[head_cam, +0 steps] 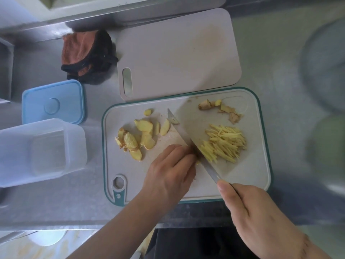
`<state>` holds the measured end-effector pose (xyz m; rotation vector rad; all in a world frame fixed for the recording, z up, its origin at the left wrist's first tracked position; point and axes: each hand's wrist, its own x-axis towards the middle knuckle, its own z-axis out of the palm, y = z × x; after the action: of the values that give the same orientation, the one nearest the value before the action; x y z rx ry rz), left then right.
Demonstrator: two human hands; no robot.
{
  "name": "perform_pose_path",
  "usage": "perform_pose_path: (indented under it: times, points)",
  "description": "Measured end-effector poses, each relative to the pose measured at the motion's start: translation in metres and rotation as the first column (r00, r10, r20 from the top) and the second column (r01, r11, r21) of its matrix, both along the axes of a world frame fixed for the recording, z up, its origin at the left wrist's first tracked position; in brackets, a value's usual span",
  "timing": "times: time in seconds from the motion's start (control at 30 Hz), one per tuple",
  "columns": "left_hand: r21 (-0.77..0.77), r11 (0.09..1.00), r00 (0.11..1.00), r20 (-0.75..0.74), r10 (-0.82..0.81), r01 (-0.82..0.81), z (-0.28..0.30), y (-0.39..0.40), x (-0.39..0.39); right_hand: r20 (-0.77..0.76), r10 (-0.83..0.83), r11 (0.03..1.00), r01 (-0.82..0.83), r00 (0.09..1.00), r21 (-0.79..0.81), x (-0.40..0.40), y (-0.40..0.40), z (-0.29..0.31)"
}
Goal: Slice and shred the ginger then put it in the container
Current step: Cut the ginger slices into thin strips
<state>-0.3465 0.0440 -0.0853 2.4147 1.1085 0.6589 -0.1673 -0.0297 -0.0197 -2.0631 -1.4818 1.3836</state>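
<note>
L hand [169, 171] curled, pinning a ginger bit by the knife [188, 143], R hand [248, 208] grips handle; shreds [224, 144] light, damp, prob clingy — scoop w/ blade; slices [141, 137] stiff, slippery.

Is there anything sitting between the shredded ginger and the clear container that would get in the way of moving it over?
Yes: the knife, the left hand and the ginger slices lie between the shredded ginger and the open container.
</note>
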Motion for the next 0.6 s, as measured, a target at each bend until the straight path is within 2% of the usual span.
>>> perform_pose_path:
  times: [0.6]
  points:
    - [-0.005,1.0,0.998,0.057,-0.009,0.01,-0.0028,-0.0003,-0.0036,-0.027,-0.009,0.999,0.007,1.0,-0.054,-0.0067,-0.002,-0.001]
